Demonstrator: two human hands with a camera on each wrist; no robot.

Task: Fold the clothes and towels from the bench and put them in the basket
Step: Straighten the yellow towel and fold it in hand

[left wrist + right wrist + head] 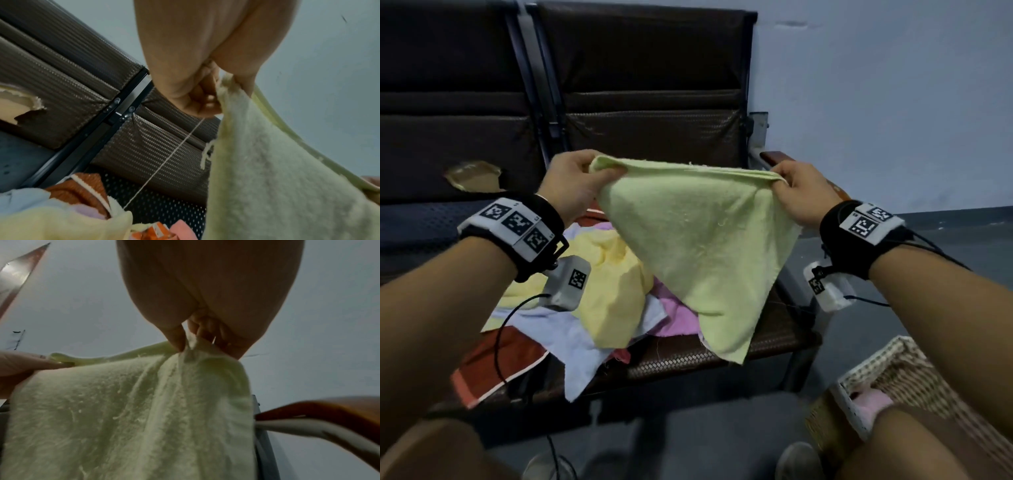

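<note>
A pale green towel (698, 240) hangs in the air above the bench, stretched along its top edge between both hands. My left hand (575, 181) pinches its left corner; the wrist view shows the left hand (205, 97) with curled fingers on the green towel (277, 178). My right hand (801, 192) pinches the other corner, seen close as the right hand (195, 340) bunching the towel (133, 418). Its lower tip hangs down to the seat's front edge. A wicker basket (904, 373) stands on the floor at lower right, with something pink inside.
A heap of yellow (613, 291), pink, light blue and red-orange cloths (493, 363) lies on the brown woven bench seat (688, 356). A wooden armrest (329, 410) is just right of my right hand. The left backrest has a torn patch (472, 174). A loose thread (164, 164) trails down from beside my left hand to the pile.
</note>
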